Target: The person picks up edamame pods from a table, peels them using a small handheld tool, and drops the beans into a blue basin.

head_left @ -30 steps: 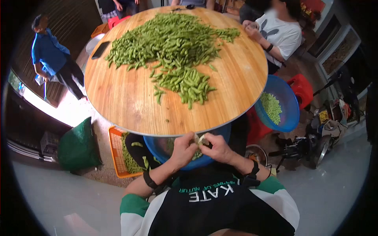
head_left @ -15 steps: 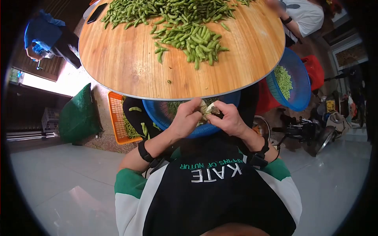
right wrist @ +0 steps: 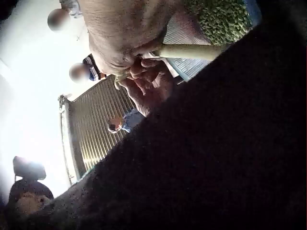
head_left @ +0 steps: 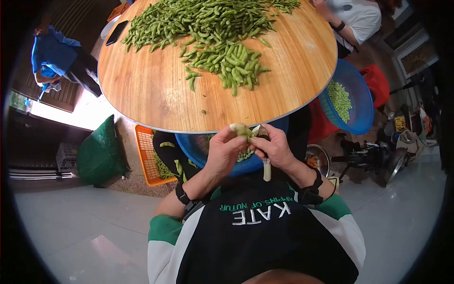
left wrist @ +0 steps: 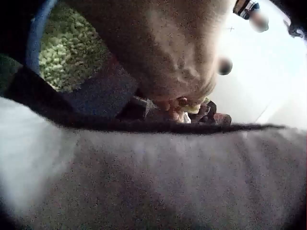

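Note:
Both hands meet over a blue basin (head_left: 189,150) at the near edge of the round wooden table (head_left: 151,97). The left hand (head_left: 224,150) pinches a green pod (head_left: 249,132) between thumb and fingers. On the pod's other side the right hand (head_left: 275,147) grips it too. A pale strip (head_left: 267,171), like a finger cover, hangs below the right hand; in the right wrist view the strip (right wrist: 189,51) juts out from that hand. Shelled beans (left wrist: 67,55) lie in the basin in the left wrist view. Green pods (head_left: 231,64) are heaped on the table.
An orange crate (head_left: 143,154) with pods and a green sack (head_left: 98,154) stand at the left. To the right are another blue basin (head_left: 362,102) with beans and a red stool (head_left: 377,85). A phone (head_left: 117,33) lies on the table; people are around it.
The head view tilted down, then slightly back up. The hands stay together, and the pale strip now hangs below the right hand. The person in blue at the left has shifted posture.

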{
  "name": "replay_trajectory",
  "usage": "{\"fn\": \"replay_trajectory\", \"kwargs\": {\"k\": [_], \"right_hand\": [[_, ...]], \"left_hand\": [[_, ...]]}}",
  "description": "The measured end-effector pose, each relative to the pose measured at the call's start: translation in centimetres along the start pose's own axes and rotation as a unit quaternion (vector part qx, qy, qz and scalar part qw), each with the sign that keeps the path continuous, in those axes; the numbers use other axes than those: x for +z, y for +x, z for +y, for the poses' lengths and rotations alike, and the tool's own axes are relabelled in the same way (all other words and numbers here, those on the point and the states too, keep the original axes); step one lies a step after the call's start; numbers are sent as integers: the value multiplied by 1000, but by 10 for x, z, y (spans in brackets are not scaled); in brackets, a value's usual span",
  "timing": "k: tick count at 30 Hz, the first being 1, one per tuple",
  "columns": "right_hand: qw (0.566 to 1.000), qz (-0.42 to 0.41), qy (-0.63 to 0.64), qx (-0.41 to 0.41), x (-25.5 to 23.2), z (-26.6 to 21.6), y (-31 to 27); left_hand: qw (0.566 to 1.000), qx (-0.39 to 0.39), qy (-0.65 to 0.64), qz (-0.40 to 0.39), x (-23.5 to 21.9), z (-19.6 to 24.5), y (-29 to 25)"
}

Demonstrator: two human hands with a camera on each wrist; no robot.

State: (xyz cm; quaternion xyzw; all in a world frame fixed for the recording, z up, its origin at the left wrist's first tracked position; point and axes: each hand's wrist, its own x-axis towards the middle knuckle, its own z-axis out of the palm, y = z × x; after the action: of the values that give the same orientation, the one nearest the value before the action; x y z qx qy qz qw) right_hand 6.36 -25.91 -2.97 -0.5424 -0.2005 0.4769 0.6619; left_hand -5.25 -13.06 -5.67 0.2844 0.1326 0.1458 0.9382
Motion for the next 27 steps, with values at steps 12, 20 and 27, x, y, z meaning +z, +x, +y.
{"fn": "replay_trajectory", "kwargs": {"k": [12, 20, 27], "right_hand": [[999, -35, -26, 6, 5, -8, -8], [991, -123, -51, 10, 1, 0, -9], [989, -146, 2, 29, 3, 2, -8]], "left_hand": [[992, 40, 114, 29, 12, 25, -9], [984, -37, 170, 26, -1, 20, -9], [985, 5, 165, 43, -4, 12, -9]]}}
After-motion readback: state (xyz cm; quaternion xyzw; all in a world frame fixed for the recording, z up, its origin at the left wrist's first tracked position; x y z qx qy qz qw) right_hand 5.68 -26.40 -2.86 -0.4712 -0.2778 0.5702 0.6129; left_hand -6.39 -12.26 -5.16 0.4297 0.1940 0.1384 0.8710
